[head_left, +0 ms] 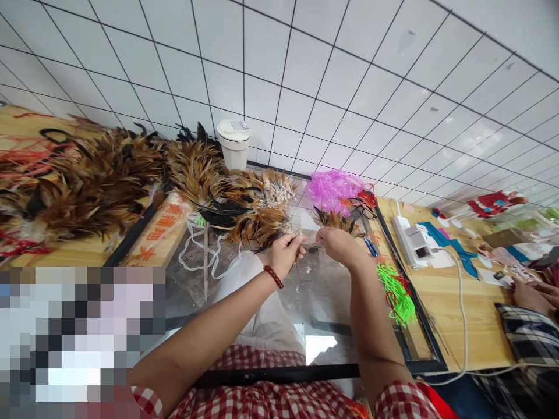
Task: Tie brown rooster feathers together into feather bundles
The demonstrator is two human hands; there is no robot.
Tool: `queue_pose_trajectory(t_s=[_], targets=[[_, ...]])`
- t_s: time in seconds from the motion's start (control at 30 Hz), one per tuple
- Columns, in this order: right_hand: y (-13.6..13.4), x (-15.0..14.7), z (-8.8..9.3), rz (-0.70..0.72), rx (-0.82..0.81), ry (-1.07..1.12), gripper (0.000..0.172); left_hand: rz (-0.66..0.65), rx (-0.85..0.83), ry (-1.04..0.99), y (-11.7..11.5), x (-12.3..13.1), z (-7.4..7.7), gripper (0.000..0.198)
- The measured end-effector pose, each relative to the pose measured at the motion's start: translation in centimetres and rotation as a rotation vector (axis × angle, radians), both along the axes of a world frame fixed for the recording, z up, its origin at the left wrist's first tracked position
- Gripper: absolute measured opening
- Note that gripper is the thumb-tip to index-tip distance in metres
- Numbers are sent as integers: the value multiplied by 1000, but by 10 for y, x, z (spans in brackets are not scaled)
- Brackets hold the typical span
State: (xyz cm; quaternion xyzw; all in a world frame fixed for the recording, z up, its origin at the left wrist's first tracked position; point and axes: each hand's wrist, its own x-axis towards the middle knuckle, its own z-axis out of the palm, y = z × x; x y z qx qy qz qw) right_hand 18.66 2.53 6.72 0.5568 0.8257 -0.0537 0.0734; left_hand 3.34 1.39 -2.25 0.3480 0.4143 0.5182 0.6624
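Now, over the glassy tabletop (314,291), a brown feather pile (257,224) is lying just beside your hands. Your right hand (339,244) is curling closed, seemingly on a thin strand (311,243) that your left hand (286,253) is pinching opposite. If you're pulling unevenly, it could be slipping or snapping; those crowding feathers could be snagging it.

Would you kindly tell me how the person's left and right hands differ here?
The left hand has a dark red bead bracelet on its wrist; the right hand has none. The left hand shows its thumb and fingers; the right hand mostly its back. The left hand is beside the large brown feather heap; the right hand is just in front of a small feather tuft. Both are ungloved, curled and close together.
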Motion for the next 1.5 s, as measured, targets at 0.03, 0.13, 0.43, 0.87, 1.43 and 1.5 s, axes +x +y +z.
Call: queue_pose_trajectory(t_s=[0.03, 0.13, 0.43, 0.87, 1.43, 1.5], targets=[[-3, -6, 3, 33, 18, -22, 20, -10, -3, 26, 0, 0, -1, 34], [-8, -21, 11, 92, 99, -64, 19, -22, 19, 91, 0, 1, -1, 29], [-4, -25, 9, 163, 227, 4, 19, -131, 42, 40, 0, -1, 4, 31], [7, -8, -16, 209, 168, 534, 42, -262, 245, -8, -4, -5, 8, 35], [29, -33, -93, -5, 99, 546, 25, -424, 358, 174, -16, -2, 11, 35], [30, -32, -96, -1, 99, 562, 21, -424, 371, 189, -17, -2, 10, 34]])
